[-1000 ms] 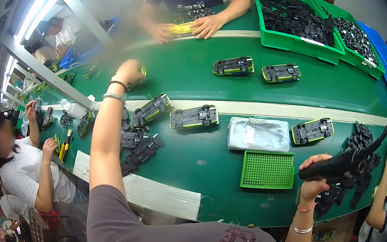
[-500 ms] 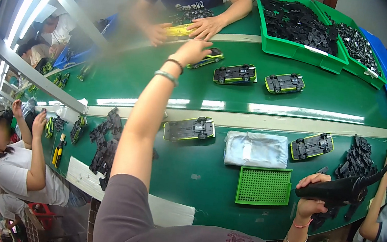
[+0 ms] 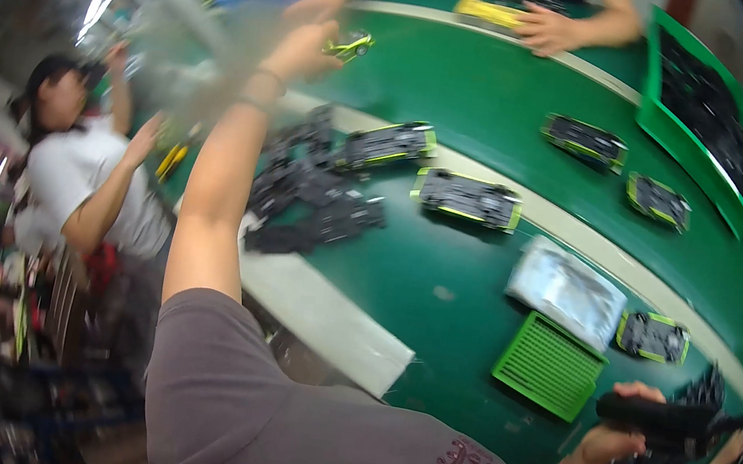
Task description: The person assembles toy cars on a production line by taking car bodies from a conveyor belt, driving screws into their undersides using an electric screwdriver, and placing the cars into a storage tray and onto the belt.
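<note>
My left hand (image 3: 304, 51) reaches far across to the upper left, its fingers closed on a small green and black toy car (image 3: 351, 47) above the green bench. Motion blur smears part of it. At the lower right, my right hand (image 3: 617, 440) grips a black electric screwdriver (image 3: 659, 416) with a cord trailing right. Between my arms, two toy cars (image 3: 468, 197) lie wheels up by the white strip. Another upturned toy car (image 3: 652, 337) lies beside a silvery plastic packet (image 3: 566, 290), above the green perforated basket (image 3: 549, 365).
Black plastic parts (image 3: 320, 191) are heaped beside my left arm. Across the bench a co-worker's hand (image 3: 550, 33) rests by a yellow piece (image 3: 491, 13). Two more upturned cars (image 3: 585, 142) lie there. Green bins (image 3: 709, 129) of black parts stand far right. A person (image 3: 92, 171) sits left.
My left hand has carried the toy car leftward along the far strip of bench. The whole view has swung left. My right hand still holds the screwdriver.
</note>
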{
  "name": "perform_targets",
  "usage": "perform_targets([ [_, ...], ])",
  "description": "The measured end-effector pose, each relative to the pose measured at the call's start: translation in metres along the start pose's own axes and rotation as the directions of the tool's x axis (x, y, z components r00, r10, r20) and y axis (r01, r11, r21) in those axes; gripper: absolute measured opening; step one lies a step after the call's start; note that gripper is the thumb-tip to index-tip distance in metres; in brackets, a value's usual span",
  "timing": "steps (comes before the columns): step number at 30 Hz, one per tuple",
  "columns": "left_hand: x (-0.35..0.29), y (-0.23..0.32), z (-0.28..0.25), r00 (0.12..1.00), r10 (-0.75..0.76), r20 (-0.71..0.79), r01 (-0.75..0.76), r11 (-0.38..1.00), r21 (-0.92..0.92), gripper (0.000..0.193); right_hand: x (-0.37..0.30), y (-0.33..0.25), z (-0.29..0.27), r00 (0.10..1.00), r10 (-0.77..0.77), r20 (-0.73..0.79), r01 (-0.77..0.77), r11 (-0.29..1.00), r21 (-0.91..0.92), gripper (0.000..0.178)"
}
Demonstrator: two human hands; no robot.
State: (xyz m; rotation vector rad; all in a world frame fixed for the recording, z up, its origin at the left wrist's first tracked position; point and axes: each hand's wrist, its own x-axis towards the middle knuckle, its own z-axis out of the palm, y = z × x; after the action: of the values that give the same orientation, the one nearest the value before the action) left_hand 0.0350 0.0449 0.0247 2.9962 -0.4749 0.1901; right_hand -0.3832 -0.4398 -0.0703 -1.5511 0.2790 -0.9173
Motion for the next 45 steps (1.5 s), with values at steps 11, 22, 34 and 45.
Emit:
perform_targets([
  [11, -0.366, -0.071, -0.04, 0.887, -0.359, -0.291, 0.23, 0.889, -0.395, 0.036, 0.007, -0.001, -0.011, 0.998, 0.062, 0.002, -0.062, 0.997, 0.044, 0.091],
  [22, -0.543, -0.038, 0.101, -0.069, -0.888, 0.454, 0.944, -0.205, -0.259, 0.035, 0.021, 0.017, -0.018, 1.0, 0.017, 0.001, -0.017, 1.0, 0.026, 0.093],
  [34, -0.536, -0.058, 0.133, 0.311, -0.906, 0.287, 0.937, 0.342, 0.065, 0.039, 0.002, 0.005, 0.012, 1.0, -0.002, 0.008, 0.002, 0.997, 0.081, 0.091],
  [45, -0.177, 0.181, 0.011, 0.891, 0.406, -0.204, -0.454, 0.81, -0.371, 0.032, -0.004, -0.007, 0.017, 0.999, -0.002, -0.038, 0.006, 0.996, 0.084, 0.09],
])
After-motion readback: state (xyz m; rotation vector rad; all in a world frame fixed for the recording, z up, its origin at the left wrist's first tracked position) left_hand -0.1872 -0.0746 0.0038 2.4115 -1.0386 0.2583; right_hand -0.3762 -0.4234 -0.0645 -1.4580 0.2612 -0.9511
